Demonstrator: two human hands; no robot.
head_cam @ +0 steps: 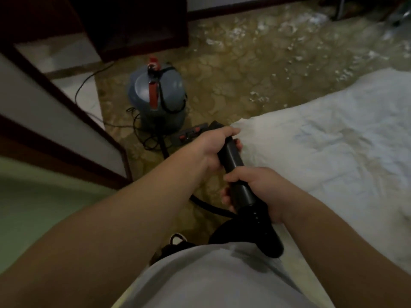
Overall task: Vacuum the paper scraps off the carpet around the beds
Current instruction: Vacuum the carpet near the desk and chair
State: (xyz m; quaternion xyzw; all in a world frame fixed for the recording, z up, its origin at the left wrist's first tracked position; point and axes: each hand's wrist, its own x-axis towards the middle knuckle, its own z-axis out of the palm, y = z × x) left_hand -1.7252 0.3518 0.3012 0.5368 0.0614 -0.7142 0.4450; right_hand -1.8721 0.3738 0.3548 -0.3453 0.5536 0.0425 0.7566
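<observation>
Left hand: the left hand (212,150) is curled round the far end of the black tube (230,160).
Right hand: the right hand (258,190) grips the same tube nearer the body, close behind the left.
Hose: the hose (201,202) runs along the carpet (233,70) below the hands.
Vacuum: the grey canister (159,94) with a red handle stands on the carpet, far left of the hands.
Power strip: the power strip (190,134) lies just near of the canister.
Paper scraps: white paper scraps (259,98) lie scattered on the far carpet, beside the bed (333,141).
Bed: white sheet, at right.
</observation>
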